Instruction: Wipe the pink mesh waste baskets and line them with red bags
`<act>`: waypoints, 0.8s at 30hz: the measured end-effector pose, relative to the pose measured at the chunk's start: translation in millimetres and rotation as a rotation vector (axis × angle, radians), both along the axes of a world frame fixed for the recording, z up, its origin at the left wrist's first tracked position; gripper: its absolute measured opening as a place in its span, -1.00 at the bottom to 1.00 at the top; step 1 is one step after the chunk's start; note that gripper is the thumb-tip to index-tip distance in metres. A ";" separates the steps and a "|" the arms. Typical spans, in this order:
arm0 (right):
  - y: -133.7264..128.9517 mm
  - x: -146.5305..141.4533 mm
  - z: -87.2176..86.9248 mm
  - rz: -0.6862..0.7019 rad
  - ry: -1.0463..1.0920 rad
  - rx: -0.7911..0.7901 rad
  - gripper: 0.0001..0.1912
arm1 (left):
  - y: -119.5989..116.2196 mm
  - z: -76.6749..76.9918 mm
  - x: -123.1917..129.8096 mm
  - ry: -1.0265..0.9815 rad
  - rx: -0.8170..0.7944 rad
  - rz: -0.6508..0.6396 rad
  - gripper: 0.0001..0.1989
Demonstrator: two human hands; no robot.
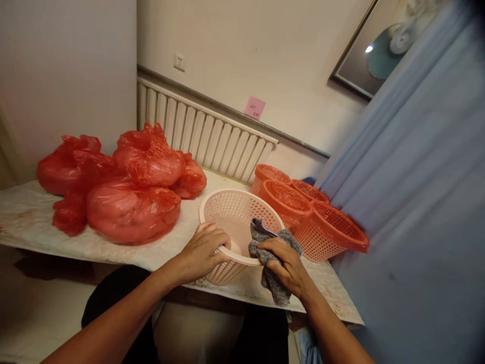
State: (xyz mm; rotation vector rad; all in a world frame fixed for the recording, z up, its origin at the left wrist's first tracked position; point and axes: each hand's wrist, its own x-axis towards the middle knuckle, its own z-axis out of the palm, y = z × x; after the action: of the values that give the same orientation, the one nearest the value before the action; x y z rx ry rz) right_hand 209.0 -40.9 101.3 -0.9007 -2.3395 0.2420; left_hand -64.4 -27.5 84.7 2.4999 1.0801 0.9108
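A pale pink plastic basket (242,215) with a perforated wall stands at the front of the table, tilted a little towards me. My left hand (204,250) grips its rim on the near left side, fingers over the edge. In my right hand (286,265) is a grey cloth (278,285), bunched over the basket's right rim, with part inside and part hanging outside. The fingers of that hand are closed on the cloth. Inside the basket I see only its bare wall and floor; the cloth hides part of the right side.
Several stuffed red plastic bags (132,210) fill the table's left side. Several orange baskets (329,230) stand close on the right, beside a blue curtain (409,202). Behind the cloth-covered table (166,258) are a radiator (204,129) and a wall.
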 end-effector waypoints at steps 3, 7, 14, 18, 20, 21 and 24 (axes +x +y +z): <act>2.4 -1.0 2.1 0.007 -0.051 0.016 -0.51 | -2.4 -1.5 -1.8 -0.006 0.003 0.012 -0.94; 3.5 -2.2 0.3 0.007 -0.096 0.051 -0.48 | -3.8 -1.0 -2.0 -0.014 0.012 0.007 -0.97; 1.7 11.0 32.4 -0.031 -0.070 -0.060 -0.48 | -2.0 0.0 1.4 -0.016 0.012 0.008 -0.93; 42.6 16.5 64.1 -0.354 0.050 0.008 -0.69 | -4.7 0.8 1.6 -0.018 0.012 0.013 -0.92; 80.0 14.9 74.1 -0.527 0.019 0.036 -0.72 | -4.8 0.5 1.7 -0.023 0.022 0.012 -0.92; 100.2 12.9 75.8 -0.620 -0.068 0.023 -0.70 | -4.4 0.0 1.8 -0.025 0.026 0.012 -0.93; 153.4 4.0 65.8 -0.785 -0.312 -0.070 -0.64 | -2.5 -1.7 2.0 -0.030 0.036 0.020 -0.93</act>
State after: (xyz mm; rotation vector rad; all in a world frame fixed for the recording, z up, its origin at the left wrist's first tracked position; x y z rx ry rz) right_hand 213.0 112.5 167.1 -1.9082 -2.0461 -0.1564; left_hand -62.3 -30.0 83.1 2.5002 1.0911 0.9790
